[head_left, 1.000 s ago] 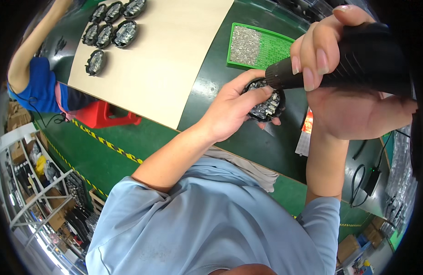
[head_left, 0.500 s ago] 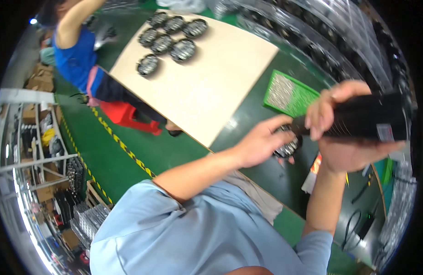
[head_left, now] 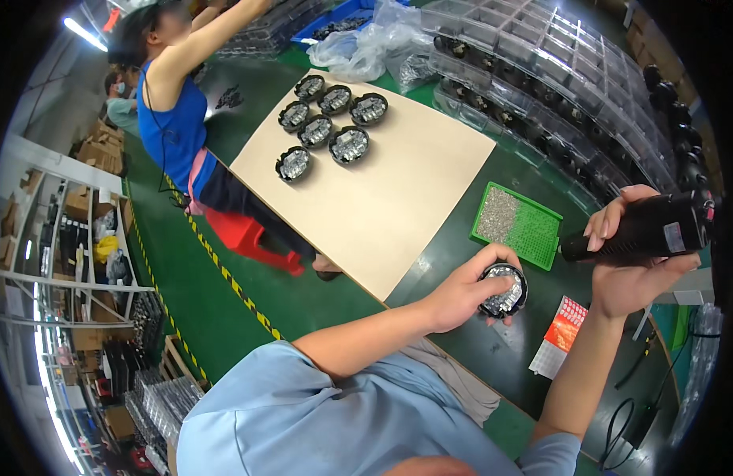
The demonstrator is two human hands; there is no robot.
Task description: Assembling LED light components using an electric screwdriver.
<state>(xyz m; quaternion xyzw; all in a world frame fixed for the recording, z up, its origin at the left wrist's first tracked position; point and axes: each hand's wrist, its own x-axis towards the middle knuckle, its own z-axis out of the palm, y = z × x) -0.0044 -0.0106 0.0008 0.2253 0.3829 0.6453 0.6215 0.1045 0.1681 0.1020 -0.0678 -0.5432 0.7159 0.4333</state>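
Observation:
My left hand [head_left: 455, 300] grips a round black housing [head_left: 515, 305] with silvery parts inside, held above the dark table. Its thumb lies across the open face, and fingertips show below the rim. In my right hand [head_left: 612, 289] is a black electric screwdriver [head_left: 648, 228], lying sideways with its narrow end toward the green tray. The tip is to the right of the housing and apart from it. Close by, the green screw tray [head_left: 538, 230] holds many small silvery screws [head_left: 498, 214] on its left side.
Several similar round housings [head_left: 350, 146] rest on a beige board [head_left: 418, 182]. Clear plastic trays [head_left: 525, 47] with black parts line the far right. A red and white card [head_left: 563, 329] and black cables [head_left: 616, 436] lie nearby. Beyond the board, a person in blue [head_left: 172, 119] reaches forward.
The screwdriver has moved right, away from the housing, which now shows its face more fully. My left hand still holds the housing. The view has shifted.

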